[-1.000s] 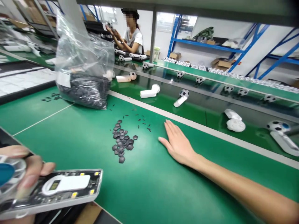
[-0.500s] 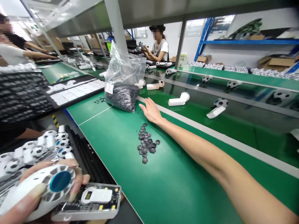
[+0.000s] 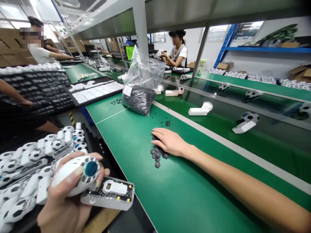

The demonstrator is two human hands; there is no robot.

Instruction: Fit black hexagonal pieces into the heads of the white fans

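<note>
At the lower left, my left hand (image 3: 69, 202) is closed around a white handheld fan (image 3: 73, 176). The fan's round head has grey vents around a blue disc. Its clear handle part (image 3: 110, 192) shows a circuit board and a small display. My right hand (image 3: 171, 141) lies palm down with fingers stretched over a pile of black pentagon pieces (image 3: 157, 157) on the green table (image 3: 136, 145). It hides part of the pile. Smaller black bits (image 3: 167, 123) are scattered just beyond its fingers.
A clear bag of black pieces (image 3: 138, 100) stands ahead. Football fans fill a tray (image 3: 26, 181) at left; white parts fill another tray (image 3: 97, 92). White fans (image 3: 200, 110) lie on the belt to the right. Co-workers sit beyond, and a shelf (image 3: 218, 16) hangs overhead.
My right hand has come back from near the bag onto the black pentagon pieces, uncovering the small bits. The view has shifted left; my left hand still holds the fan.
</note>
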